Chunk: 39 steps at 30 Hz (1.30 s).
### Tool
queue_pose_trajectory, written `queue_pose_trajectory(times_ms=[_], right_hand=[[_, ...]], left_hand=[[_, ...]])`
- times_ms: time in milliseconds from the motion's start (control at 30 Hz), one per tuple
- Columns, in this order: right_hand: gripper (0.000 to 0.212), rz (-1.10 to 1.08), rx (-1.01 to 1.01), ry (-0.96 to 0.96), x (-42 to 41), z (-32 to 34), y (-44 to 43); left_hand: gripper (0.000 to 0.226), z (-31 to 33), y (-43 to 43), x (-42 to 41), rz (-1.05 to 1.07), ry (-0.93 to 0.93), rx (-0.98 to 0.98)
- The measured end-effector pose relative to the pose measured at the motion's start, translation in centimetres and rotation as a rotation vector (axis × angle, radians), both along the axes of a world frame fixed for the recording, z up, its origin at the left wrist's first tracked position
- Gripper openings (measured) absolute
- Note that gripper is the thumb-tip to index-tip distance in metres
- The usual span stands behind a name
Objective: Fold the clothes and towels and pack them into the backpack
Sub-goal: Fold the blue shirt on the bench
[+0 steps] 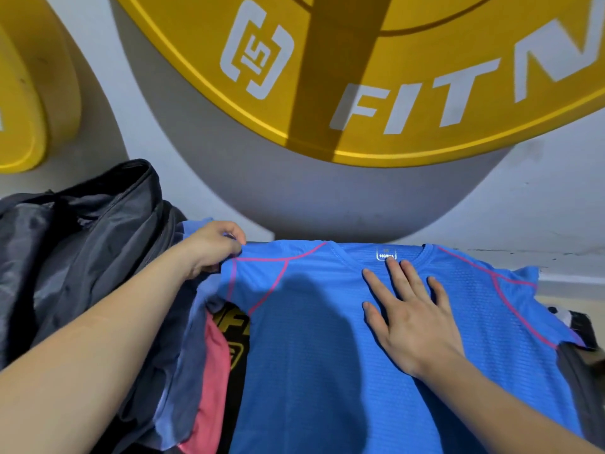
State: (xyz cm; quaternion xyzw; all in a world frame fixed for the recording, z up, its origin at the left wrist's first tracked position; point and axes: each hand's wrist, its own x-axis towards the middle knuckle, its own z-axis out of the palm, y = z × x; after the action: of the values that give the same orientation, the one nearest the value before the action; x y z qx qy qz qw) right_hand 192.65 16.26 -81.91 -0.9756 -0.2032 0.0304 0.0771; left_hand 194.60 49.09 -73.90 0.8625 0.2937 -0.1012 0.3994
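Yellow weight plate (376, 77) hangs behind. Left hand (209, 249) pinches the blue shirt (311, 355) sleeve with curled fingers; right hand (412, 316) presses flat, fingers spread. Backpack (75, 240) lies left.

Yellow disc (409, 136) on wall: large white letters "FITN", cut off at right frame edge. Left of them, white bracket logo (258, 49) enclosing "15".
Blue shirt (327, 355), inside neckline: white printed size label (386, 254), "160/" legible, rest blurred.
Black garment (240, 327) under shirt: yellow lettering, partly hidden, unreadable.
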Motion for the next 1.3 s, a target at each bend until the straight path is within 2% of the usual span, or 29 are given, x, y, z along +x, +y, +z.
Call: queue_pose_trajectory(times_ms=[33,67,133,167,233,300,400,567,667,767,867,967,1033,1100,1167,1300], right_hand=[[0.061,0.001,0.0,0.006,0.0,0.0,0.0],[0.061,0.005,0.003,0.011,0.0,0.0,0.0],[0.062,0.013,0.007,0.019,0.0,0.0,0.0],[0.063,0.014,0.004,0.024,0.0,0.1,0.0],[0.066,0.003,0.02,0.023,0.0,0.2,0.0],[0.069,-0.003,0.045,0.036,-0.1,0.5,0.0],[0.069,-0.02,0.131,0.039,-0.1,0.9,0.1],[0.056,-0.124,0.346,0.055,0.4,1.2,-1.1],[0.058,-0.325,0.236,-0.011,2.1,1.2,-4.5],[0.046,-0.559,0.045,0.116,3.9,1.4,-9.5],[0.044,-0.662,0.12,0.321,4.5,2.2,-11.6],[0.048,-0.639,0.166,0.329,4.8,2.1,-11.3],[0.051,-0.678,0.311,0.351,4.8,2.6,-11.5],[0.056,-0.841,0.575,0.363,5.1,3.1,-12.5],[0.055,-1.029,0.762,0.345,5.0,3.1,-13.9],[0.033,-1.208,0.903,0.237,3.2,3.6,-14.9]], left_hand=[[0.02,0.4,-0.2,0.2,0.034,-0.05,0.137],[0.015,0.7,-0.5,0.3,-0.002,-0.048,0.373],[0.026,0.8,-1.6,-0.3,-0.157,-0.011,0.81],[0.033,0.6,-2.8,-0.7,-0.248,-0.054,0.886],[0.032,-0.8,-6.1,-1.6,-0.472,-0.224,0.846],[0.03,-3.3,-10.0,-2.6,-0.646,-0.297,0.785],[0.051,-6.7,-13.6,-3.7,-0.567,-0.14,0.787],[0.053,-8.3,-13.7,-4.1,-0.513,-0.161,0.893],[0.052,-8.6,-13.8,-4.0,-0.5,-0.224,0.916],[0.052,-8.7,-13.7,-3.9,-0.475,-0.284,0.935],[0.049,-8.7,-13.7,-3.9,-0.475,-0.3,0.916],[0.049,-8.8,-13.8,-3.8,-0.481,-0.256,0.885],[0.051,-8.0,-14.0,-3.9,-0.433,-0.158,0.801],[0.05,-7.0,-13.6,-5.1,-0.334,-0.067,0.687],[0.052,-6.2,-13.1,-8.0,-0.28,-0.114,0.682],[0.047,-6.5,-12.9,-14.4,-0.269,-0.171,0.61]])
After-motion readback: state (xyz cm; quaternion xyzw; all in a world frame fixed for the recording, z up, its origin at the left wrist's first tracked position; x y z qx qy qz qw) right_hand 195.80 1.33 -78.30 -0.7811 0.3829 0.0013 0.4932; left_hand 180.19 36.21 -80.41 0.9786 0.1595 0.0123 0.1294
